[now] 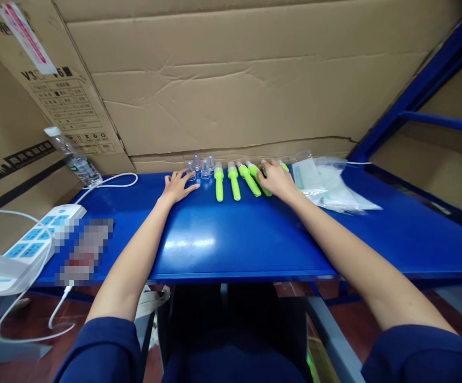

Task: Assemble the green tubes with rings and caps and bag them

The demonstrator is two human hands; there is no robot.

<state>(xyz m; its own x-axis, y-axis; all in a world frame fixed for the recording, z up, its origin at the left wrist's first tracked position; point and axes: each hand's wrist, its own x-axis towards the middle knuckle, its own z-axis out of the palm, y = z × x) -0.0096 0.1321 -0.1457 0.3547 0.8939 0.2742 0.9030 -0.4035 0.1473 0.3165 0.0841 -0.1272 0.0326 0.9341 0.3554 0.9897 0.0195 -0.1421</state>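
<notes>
My left hand [178, 187] rests at the back of the blue table with its fingers spread. Its fingertips touch or nearly touch the nearest of several clear plastic domed caps [205, 169], which stand in a small cluster. To the right lies a row of lime-green stick-shaped pieces with clear tips, among them one straight piece [219, 183] and one slanted piece [249, 180]. My right hand [278, 178] is curled over a lime-green piece [266, 190] towards the row's right end, thumb and fingers around its upper part. The hand partly hides this piece and its neighbour.
Clear plastic bags [327, 186] lie right of the row on the blue table [223, 239]. At left are a white power strip [39, 239], a blurred phone [85, 250] on a white cable, and a plastic bottle [77, 162]. A cardboard wall [234, 80] closes off the back.
</notes>
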